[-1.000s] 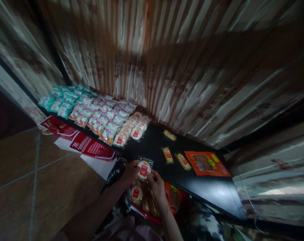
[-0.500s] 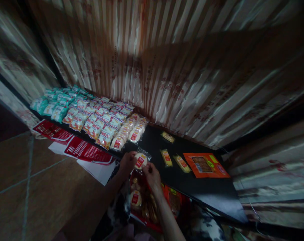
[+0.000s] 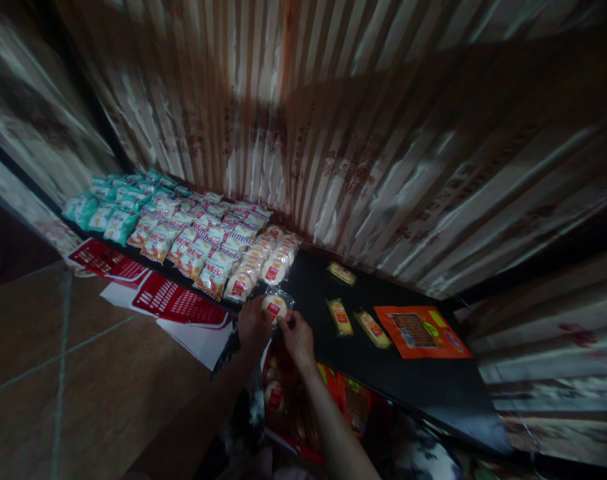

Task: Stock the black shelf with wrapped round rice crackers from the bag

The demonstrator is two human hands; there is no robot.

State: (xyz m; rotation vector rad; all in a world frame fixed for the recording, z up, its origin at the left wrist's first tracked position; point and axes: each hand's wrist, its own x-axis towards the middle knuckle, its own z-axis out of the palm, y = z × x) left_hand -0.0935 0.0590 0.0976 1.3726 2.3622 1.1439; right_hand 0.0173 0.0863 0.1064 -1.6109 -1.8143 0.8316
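Black bench [image 3: 408, 380] runs right of the fingers, with rows of snack packets [image 3: 203, 247] up-left of them. Fingers of left hand [image 3: 253, 323] and right hand [image 3: 297, 337] pinch a wrapped round cake [image 3: 275, 307] at the bench's near edge.

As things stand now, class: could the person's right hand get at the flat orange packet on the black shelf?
Probably yes. The orange packet lies uncovered, with only two low yellow packets between. But the right hand and left hand are both pinching a round cake packet.
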